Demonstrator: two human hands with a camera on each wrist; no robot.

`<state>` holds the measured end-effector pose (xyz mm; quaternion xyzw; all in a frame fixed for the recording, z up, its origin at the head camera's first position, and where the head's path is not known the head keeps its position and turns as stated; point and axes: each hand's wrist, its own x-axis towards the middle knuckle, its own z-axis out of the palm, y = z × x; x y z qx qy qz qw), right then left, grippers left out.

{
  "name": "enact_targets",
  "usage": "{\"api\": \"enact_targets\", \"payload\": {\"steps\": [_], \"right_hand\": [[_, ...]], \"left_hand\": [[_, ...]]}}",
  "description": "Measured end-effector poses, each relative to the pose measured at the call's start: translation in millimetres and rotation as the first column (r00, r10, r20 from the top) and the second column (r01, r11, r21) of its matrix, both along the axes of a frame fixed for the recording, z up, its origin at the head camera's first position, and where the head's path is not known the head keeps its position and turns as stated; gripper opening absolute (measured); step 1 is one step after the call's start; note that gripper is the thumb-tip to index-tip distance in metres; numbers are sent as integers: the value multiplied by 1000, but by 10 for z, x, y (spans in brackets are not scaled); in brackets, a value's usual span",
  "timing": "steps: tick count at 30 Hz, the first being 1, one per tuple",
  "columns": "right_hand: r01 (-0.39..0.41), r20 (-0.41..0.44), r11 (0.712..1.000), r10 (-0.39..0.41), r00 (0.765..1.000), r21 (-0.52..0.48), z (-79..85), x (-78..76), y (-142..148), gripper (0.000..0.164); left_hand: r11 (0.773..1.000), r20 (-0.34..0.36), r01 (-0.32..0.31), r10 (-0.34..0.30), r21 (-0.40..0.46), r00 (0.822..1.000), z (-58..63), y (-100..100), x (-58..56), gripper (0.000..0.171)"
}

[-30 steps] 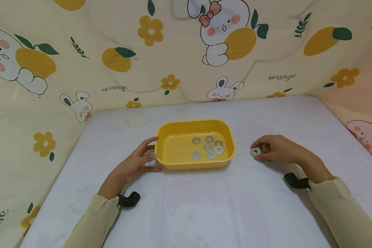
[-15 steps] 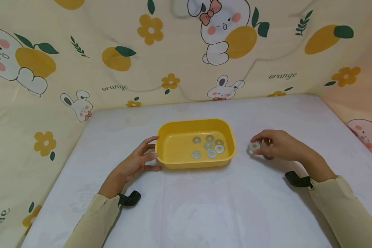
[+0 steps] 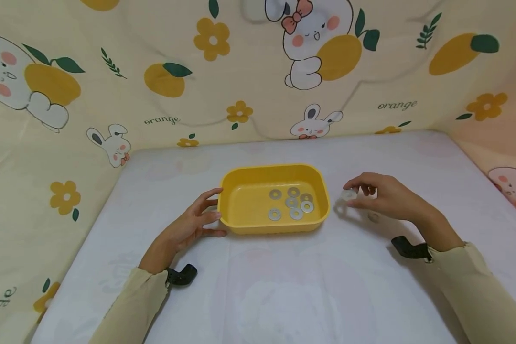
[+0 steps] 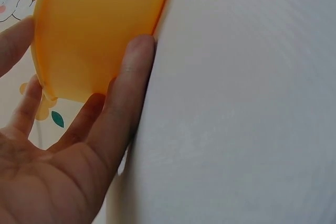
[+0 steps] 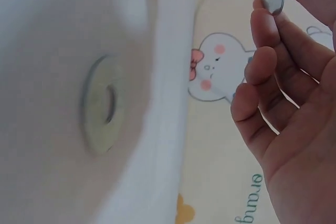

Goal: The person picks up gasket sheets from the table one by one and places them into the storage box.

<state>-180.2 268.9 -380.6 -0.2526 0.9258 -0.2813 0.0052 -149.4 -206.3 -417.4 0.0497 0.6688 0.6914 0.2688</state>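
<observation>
A yellow plastic tray (image 3: 241, 228) sits on the white cloth, several flat metal washers (image 3: 301, 213) lying in its right half. My left hand (image 3: 188, 228) rests against the tray's left end with its fingers spread and fairly straight; up close in the left wrist view, the fingertips touch the yellow wall (image 4: 89, 51). To the right of the tray, my right hand (image 3: 384, 195) pinches one washer (image 5: 276, 7) between thumb and fingertips, raised above the cloth. Below that hand another washer (image 5: 95, 114) lies on the cloth, partly blurred.
The white cloth (image 3: 279, 286) covers the table surface. Behind and to the sides hangs a cream curtain (image 3: 258, 62) printed with rabbits, oranges and flowers. Each wrist wears a black camera mount, such as the right one (image 3: 410, 248).
My right hand has lifted a washer off the cloth and shifted slightly up and left, uncovering another washer beneath. The left hand stays at the tray's end.
</observation>
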Motion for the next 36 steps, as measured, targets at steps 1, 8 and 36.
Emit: {"api": "enact_targets", "payload": {"steps": [1,8,36], "right_hand": [[4,-5,1000,-4,1000,-8,9,-4,-15,34],[6,-50,1000,-7,999,-29,107,-32,-132,34],[-81,22,983,86,996,-164,272,-144,-839,31]], "left_hand": [[1000,3,-1,1,1,1000,-1,6,-1,66],[1000,8,-6,6,-6,1000,-16,22,-17,67],[1000,-5,3,-3,13,1000,-4,-7,8,67]]}}
